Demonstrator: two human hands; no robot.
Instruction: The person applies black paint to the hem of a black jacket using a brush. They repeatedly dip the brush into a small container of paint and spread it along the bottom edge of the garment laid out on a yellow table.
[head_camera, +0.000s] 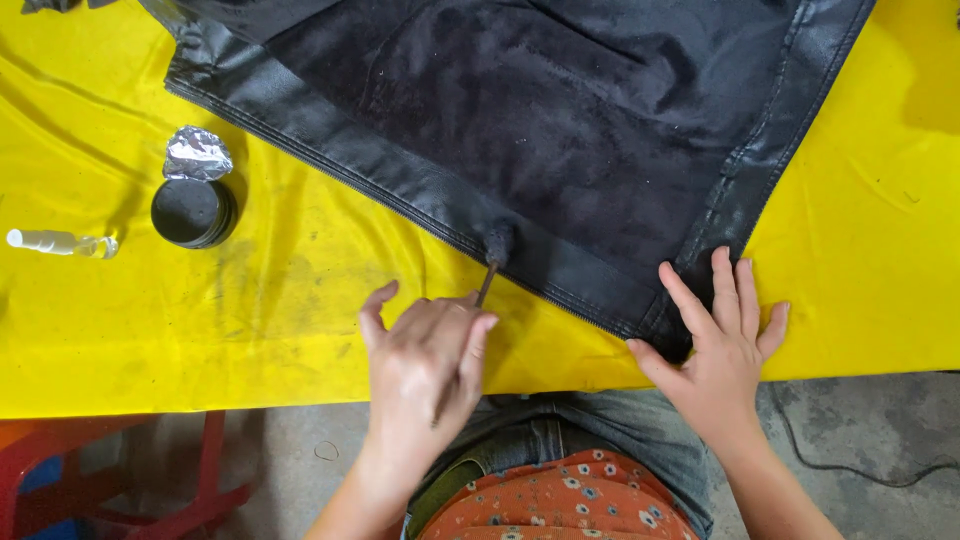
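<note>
The left hand (425, 365) grips a small dauber brush (492, 262), whose stick slants up and away from the hand so the dark tip rests on the black leather jacket (560, 130) at its zipper edge. Right of that tip, the right hand (718, 345) lies flat and spread, pinning the jacket's corner to the yellow surface (200, 320). An open polish tin (192, 212) sits well left of the jacket.

The jacket (560, 130) looks like black leather: its hem band has a faint sheen, its middle panel is matt and napped. A dauber (494, 255) with a fuzzy dark tip and wooden-looking stem rests on that hem. Left of the jacket, the smooth yellow surface (130, 330) bears grey smudges, crinkled shiny foil (196, 153) and a round matt black tin (192, 212).
</note>
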